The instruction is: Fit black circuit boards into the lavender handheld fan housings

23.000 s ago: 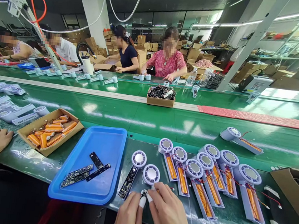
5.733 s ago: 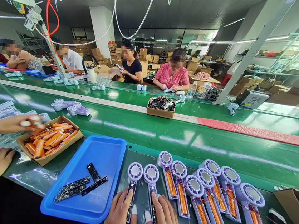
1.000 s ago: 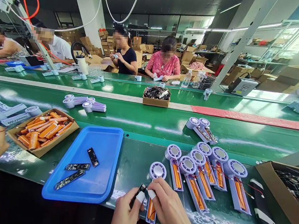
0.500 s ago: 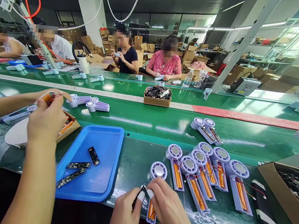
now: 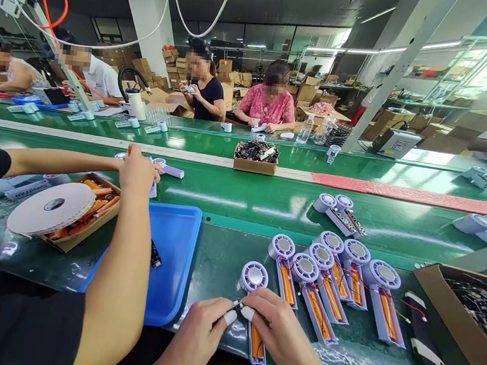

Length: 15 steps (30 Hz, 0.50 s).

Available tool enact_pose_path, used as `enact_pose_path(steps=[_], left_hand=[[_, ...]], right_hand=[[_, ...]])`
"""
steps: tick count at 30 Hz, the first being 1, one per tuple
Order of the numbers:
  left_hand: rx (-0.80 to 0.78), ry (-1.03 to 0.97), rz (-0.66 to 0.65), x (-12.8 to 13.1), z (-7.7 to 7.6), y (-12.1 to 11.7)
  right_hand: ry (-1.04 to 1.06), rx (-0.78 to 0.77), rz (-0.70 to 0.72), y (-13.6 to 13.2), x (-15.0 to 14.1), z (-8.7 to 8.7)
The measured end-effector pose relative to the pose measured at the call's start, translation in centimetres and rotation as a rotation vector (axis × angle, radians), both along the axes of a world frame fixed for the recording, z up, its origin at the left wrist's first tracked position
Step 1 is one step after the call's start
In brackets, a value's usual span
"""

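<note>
My left hand (image 5: 200, 333) and my right hand (image 5: 277, 330) meet at the near edge of the green bench, fingertips pinched together on a small black circuit board (image 5: 236, 306). Both wear white finger cots. Just under them lies a lavender fan shell (image 5: 254, 301) with a round head and an orange battery in its open handle. My right hand rests over that handle. To the right, several more fan shells (image 5: 338, 275) with orange batteries lie in a row.
A blue tray (image 5: 177, 257) with black boards sits left of my hands. A co-worker's arm (image 5: 122, 262) reaches across it toward fan shells on the belt. A box of orange batteries (image 5: 90, 212), a tape roll (image 5: 50, 213) and a cardboard box (image 5: 470, 314) flank the bench.
The co-worker's arm has stretched further forward over the blue tray to the belt. The fan shell under my hands sits slightly lower right; my fingers stay pinched on the board.
</note>
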<state>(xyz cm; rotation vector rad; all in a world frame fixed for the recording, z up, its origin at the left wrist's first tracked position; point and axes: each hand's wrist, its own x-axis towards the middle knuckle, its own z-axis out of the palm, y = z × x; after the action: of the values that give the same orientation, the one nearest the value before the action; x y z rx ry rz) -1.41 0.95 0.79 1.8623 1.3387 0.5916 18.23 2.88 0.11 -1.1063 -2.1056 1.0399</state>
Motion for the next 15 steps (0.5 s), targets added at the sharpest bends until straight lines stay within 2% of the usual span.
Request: enact_pose_path(steps=[4, 8, 10, 12, 15], left_hand=[[0.02, 0.021, -0.009, -0.2, -0.1, -0.1], [0.025, 0.017, 0.005, -0.1, -0.1, -0.2], [0.018, 0.001, 0.044, 0.0, -0.5, -0.6], [0.013, 0.0, 0.108, 0.1, -1.1, -1.1], [0.014, 0.039, 0.175, 0.3, -2.0, -2.0]], right_hand=[[-0.046, 0.049, -0.056, -0.2, -0.5, -0.5], [-0.047, 0.036, -0.066, -0.4, -0.6, -0.2], [-0.028, -0.016, -0.076, -0.5, 0.1, 0.1], [-0.012, -0.045, -0.147, -0.7, 1.3, 0.2], [-0.024, -0.003, -0.245, -1.3, 3.1, 0.3]])
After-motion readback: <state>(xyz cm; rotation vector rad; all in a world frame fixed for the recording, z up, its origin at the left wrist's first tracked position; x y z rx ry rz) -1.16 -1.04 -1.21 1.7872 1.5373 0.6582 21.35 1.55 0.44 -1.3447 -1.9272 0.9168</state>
